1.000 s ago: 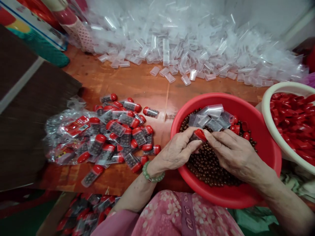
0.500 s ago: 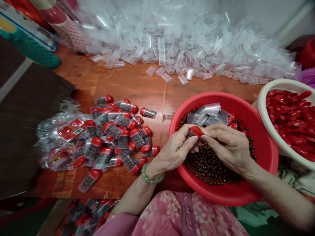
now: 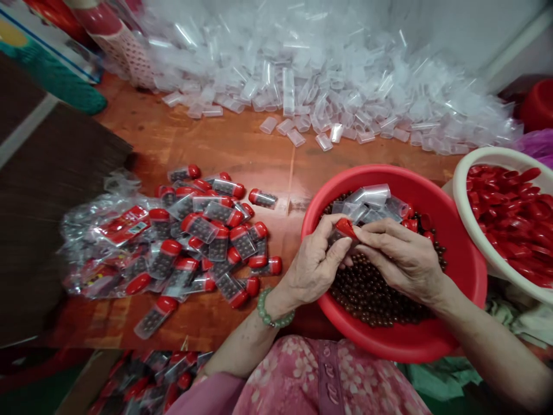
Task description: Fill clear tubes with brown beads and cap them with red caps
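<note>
My left hand, with a green bead bracelet on its wrist, grips a small clear plastic tube with a red cap on its end. The tube's body is mostly hidden by the fingers. At the cap, the fingertips of my right hand pinch its edge. Both hands are over a red basin of brown round beads. Several loose clear tubes lie on the beads, beside a few red caps.
A heap of clear tubes covers the back of the wooden table. Capped, bead-filled tubes are piled at left by a crumpled plastic bag. To the right stands a white basin full of red caps.
The view has shifted slightly. Both hands stay at the red cap, and the right fingers have moved only a little against it.
</note>
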The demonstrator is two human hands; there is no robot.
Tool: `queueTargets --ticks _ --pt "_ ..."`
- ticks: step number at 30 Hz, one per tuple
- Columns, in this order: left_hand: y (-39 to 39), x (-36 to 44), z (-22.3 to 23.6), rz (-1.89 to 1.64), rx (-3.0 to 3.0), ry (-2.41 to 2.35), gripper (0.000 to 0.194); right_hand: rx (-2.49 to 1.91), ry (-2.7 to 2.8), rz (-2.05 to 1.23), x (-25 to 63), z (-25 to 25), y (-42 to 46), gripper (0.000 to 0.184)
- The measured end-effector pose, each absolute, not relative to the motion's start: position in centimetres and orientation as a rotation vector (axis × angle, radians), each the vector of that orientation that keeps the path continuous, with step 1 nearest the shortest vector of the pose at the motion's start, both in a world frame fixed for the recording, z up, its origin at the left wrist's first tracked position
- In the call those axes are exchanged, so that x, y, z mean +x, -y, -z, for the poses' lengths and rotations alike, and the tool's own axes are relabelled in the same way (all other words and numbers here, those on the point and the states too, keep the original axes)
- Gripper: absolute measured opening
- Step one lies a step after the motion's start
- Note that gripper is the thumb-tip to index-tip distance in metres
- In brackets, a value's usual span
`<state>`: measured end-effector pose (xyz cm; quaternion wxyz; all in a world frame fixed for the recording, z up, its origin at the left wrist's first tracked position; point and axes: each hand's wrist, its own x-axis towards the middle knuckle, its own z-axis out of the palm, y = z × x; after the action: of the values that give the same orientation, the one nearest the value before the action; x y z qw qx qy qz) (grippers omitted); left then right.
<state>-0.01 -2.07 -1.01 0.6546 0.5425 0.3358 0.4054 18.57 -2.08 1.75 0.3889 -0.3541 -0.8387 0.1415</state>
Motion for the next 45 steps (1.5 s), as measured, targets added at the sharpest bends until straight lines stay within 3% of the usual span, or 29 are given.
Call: queueTargets --ticks 4,13,26,29,34,40,45 --pt "2.0 -0.1 1.1 -0.903 1.232 -0.748 0.042 -0.926 2.131 -0.414 19.1 -2.0 2.2 0.036" --pt "1.9 -0.2 0.9 -0.886 1.277 -0.728 0.034 -0.957 2.163 -0.544 20.5 -3.1 2.1 0.040" --pt "2.1 -0.5 0.9 -0.953 1.475 -0.777 0.035 -0.894 2.322 -0.174 19.5 -1.4 2.8 0.041" --pt "2.0 -0.4 0.9 -0.975 1.500 -0.736 0.028 -0.904 2.294 -0.289 19.8 -1.9 2.5 0.035" --pt "2.1 -0.3 1.2 -0.984 1.359 -0.705 0.024 -0.992 2.096 -0.799 20.8 -3.5 1.8 0.026" --pt "2.4 -0.2 1.6 -1.023 1.501 -0.769 0.042 -1.223 1.560 -1.113 20.6 -3.3 1.7 0.034" --pt "2.3 -0.1 1.4 -0.958 1.558 -0.767 0.055 -1.154 1.849 -0.790 19.6 -2.8 2.0 0.018"
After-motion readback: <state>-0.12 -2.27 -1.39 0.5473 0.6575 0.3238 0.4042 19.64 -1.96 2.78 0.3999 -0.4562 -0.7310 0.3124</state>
